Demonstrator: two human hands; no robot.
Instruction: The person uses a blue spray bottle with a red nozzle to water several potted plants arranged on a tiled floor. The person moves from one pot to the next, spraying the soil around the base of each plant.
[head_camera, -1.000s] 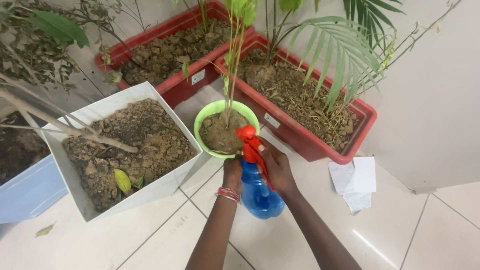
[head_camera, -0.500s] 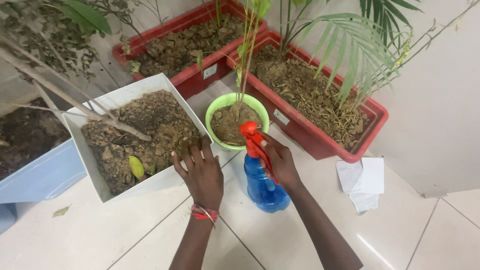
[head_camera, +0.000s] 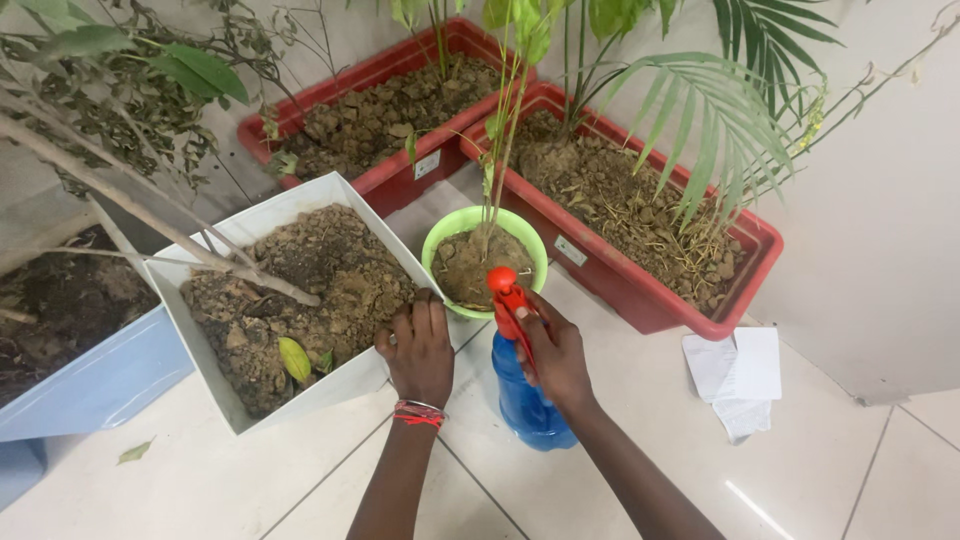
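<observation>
Just then my left hand (head_camera: 420, 350), which half a second before had hovered spread above the soil, had settled palm-down on the near corner rim of the white square planter (head_camera: 290, 300), fingers curled lightly over the edge. Meanwhile my right hand (head_camera: 555, 350) stayed wrapped around the red trigger head of the blue spray bottle (head_camera: 528, 400), which stood on the floor tiles just below the small green pot (head_camera: 485, 255).

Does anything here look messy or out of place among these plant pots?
A crumpled white paper lies on the floor tiles by the wall, right of the long red planter. A fallen leaf lies on the floor near the pale blue planter. Otherwise nothing looks spilled: the blue spray bottle stands upright under the right hand.
</observation>
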